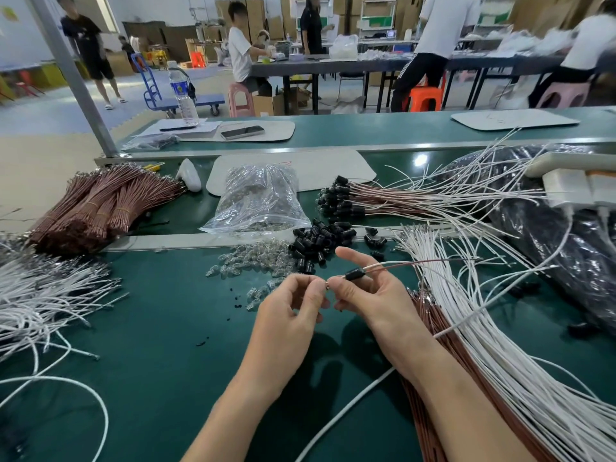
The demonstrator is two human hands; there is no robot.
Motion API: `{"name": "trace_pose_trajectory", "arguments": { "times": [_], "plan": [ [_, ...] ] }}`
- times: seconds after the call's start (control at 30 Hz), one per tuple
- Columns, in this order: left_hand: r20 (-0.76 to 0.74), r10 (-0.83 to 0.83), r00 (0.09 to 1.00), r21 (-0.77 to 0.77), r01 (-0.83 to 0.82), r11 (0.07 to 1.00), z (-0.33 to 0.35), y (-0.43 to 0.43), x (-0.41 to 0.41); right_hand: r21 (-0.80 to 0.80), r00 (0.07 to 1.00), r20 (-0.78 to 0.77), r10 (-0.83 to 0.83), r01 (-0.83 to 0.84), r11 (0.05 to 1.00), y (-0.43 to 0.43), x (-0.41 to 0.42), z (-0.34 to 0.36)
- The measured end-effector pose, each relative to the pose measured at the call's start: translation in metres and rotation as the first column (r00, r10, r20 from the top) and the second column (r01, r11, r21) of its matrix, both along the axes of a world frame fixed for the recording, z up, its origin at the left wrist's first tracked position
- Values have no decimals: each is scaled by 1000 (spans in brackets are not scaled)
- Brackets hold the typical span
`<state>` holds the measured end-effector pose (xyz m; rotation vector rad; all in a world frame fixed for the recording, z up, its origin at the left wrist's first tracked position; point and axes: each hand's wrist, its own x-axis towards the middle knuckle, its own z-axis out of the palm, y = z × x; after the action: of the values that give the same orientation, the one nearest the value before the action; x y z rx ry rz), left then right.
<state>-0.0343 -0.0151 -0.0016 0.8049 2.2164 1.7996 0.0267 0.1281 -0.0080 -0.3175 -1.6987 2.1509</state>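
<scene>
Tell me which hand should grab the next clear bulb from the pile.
Left. The bulb pile lies just beyond the left hand, which only pinches the wire tip; the right hand holds the black socket.

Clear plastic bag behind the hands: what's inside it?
The clear plastic bag is partly filled with small clear bulbs, like the loose bulbs on the green mat before it. Crinkled glare hides how many.
</scene>
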Motion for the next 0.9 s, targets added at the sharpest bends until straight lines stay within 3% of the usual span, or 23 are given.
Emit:
{"name": "trace_pose_trajectory", "arguments": {
  "times": [0.07, 0.17, 0.3, 0.4, 0.57, 0.67, 0.77, 0.9],
  "plan": [
    [-142, 147, 979, -86, -160, 983, -2, -5, -5, -52, 1000, 3, -23, 23, 998, 1, 0, 0],
    [-461, 343, 818, -234, -485, 843, -1, -17, -17, -107, 999, 14, -41, 42, 993, 3, 0, 0],
    [-495, 290, 819, -524, -548, 652, -4, -23, -26, -150, 998, 10, -55, 56, 987, 4, 1, 2],
    [-519, 226, 824, -592, -538, 600, -10, -25, -26, -174, 999, 6, -53, 53, 983, 5, 2, 4],
    [-530, 234, 815, -543, -538, 645, -11, -24, -29, -239, 999, -2, -49, 47, 970, 6, 3, 7],
    [-536, 268, 801, -337, -494, 802, -6, -18, -24, -290, 1000, -9, -28, 24, 957, 6, 4, 8],
    [-313, 235, 920, -52, -264, 963, 1, -9, -11, -334, 1000, -24, -7, -2, 943, 3, 1, 8],
    [19, 54, 998, 137, -56, 989, 1, 6, 6, -304, 1000, -2, -2, 1, 953, 0, 0, 9]
  ]
}}
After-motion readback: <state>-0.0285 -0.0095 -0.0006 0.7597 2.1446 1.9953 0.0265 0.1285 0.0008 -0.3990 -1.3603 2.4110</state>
